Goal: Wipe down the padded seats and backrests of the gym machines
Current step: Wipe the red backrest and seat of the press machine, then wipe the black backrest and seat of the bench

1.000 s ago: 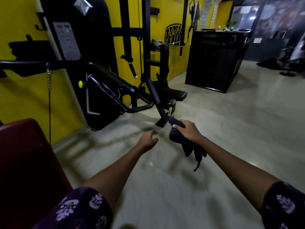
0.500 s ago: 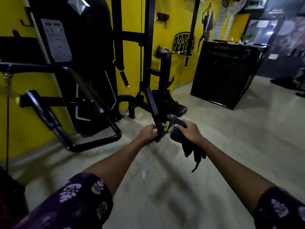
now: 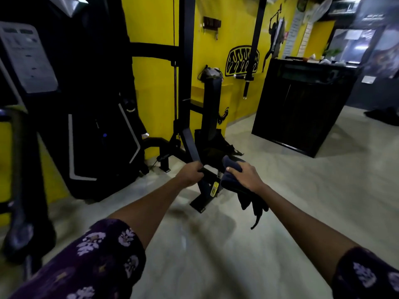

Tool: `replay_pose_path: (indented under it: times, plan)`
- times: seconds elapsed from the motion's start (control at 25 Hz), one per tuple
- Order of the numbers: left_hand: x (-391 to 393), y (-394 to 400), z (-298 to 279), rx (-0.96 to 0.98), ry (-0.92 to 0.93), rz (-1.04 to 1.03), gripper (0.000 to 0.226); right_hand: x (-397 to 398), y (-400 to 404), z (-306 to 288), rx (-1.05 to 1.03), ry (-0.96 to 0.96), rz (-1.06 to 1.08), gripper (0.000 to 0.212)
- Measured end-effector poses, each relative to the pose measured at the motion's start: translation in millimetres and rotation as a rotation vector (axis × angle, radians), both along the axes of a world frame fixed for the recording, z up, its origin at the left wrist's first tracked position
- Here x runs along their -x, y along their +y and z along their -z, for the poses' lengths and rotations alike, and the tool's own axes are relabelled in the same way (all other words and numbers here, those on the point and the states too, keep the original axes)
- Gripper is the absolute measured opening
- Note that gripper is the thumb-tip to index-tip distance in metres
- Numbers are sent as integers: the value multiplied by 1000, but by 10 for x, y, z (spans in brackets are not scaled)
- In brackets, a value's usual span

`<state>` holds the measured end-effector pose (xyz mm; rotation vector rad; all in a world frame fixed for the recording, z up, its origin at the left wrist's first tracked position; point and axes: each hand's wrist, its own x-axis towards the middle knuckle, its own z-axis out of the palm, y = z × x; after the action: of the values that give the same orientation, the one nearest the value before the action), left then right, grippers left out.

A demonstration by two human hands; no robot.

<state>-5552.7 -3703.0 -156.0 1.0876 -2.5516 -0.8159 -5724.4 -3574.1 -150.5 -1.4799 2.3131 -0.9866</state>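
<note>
A black seated gym machine stands ahead, with a low padded seat [image 3: 212, 153] and an upright padded backrest [image 3: 211, 104]. My left hand [image 3: 191, 173] is closed around the lower end of the machine's slanted black bar [image 3: 191, 146]. My right hand [image 3: 246, 176] grips a dark blue cloth [image 3: 232, 167], pressed against the front edge of the seat. The cloth's loose end [image 3: 254, 207] hangs down below my wrist. The front of the seat is hidden behind the cloth and hand.
A tall black weight-stack housing [image 3: 92, 126] stands at the left by the yellow wall [image 3: 155, 24]. A blurred black machine arm [image 3: 19, 169] crosses the near left. A black counter [image 3: 302, 104] stands at the right. Pale floor [image 3: 280, 212] spreads around me.
I have moved closer to the seated machine. My left hand, free a second ago, has closed on the slanted bar. My right hand has carried the cloth up to the seat.
</note>
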Motion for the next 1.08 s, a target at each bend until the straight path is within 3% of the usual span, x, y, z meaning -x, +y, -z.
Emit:
replay_pose_path:
  times: [0.16, 0.32, 0.48, 0.68, 0.96, 1.08]
  plan:
    - [663, -850, -124, 24, 13, 11, 8, 567, -688, -65, 2, -5, 8, 18]
    - [1365, -1462, -90, 91, -36, 75, 6, 1283, -1311, -33, -26, 27, -2, 21]
    - [2025, -2048, 15, 92, -26, 92, 12, 2065, -1935, 4, -13, 76, -28, 32]
    - [2790, -2761, 7, 101, -52, -47, 34, 2997, -2768, -59, -29, 90, -162, 34]
    - [3626, -3586, -227, 101, 5, -200, 37, 3930, -3957, -214, -17, 65, -297, 36]
    - [3894, -3983, -333, 170, 118, -257, 38, 4202, -4443, -191, 5, 74, -329, 32]
